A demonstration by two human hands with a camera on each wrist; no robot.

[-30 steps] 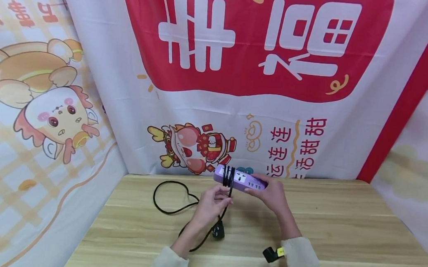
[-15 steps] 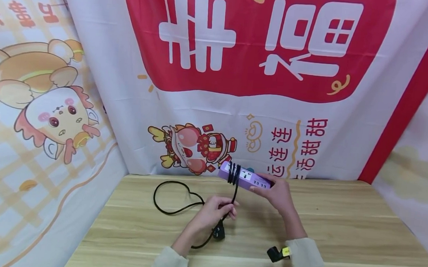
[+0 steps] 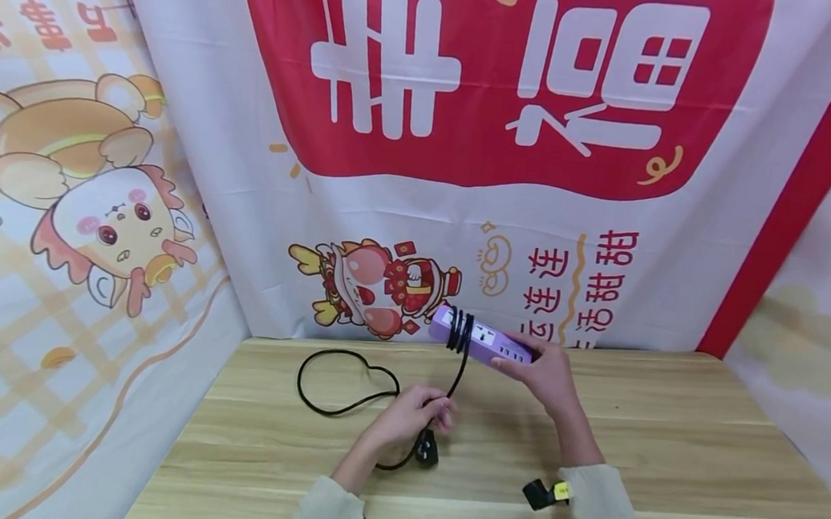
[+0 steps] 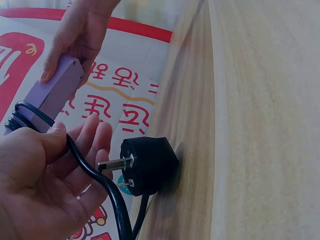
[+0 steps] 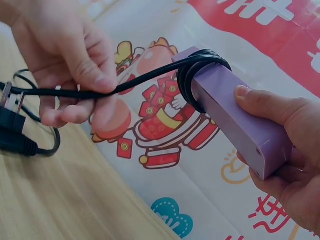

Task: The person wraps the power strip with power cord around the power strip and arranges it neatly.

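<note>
A purple power strip (image 3: 485, 343) is held up off the table by my right hand (image 3: 548, 377), which grips one end with the thumb on one side and fingers on the other. Several turns of black power cord (image 5: 192, 82) wrap around the strip's other end. From those turns the cord runs to my left hand (image 3: 412, 416), which pinches it between thumb and fingers. The black plug (image 4: 149, 165) hangs beside the left fingers, its metal prongs showing in the left wrist view. The strip's sockets and ports face up in the head view; the wrist views show its plain side.
The rest of the cord makes a loop (image 3: 303, 380) on the wooden table (image 3: 663, 438), left of the hands. A printed cloth (image 3: 489, 240) hangs along the table's back edge, close behind the strip. Another cloth (image 3: 183, 372) hangs at the left.
My right hand has moved slightly right with the strip and tilted its wrapped end up. The left hand has moved down and away from the strip, and the cord between them is longer.
</note>
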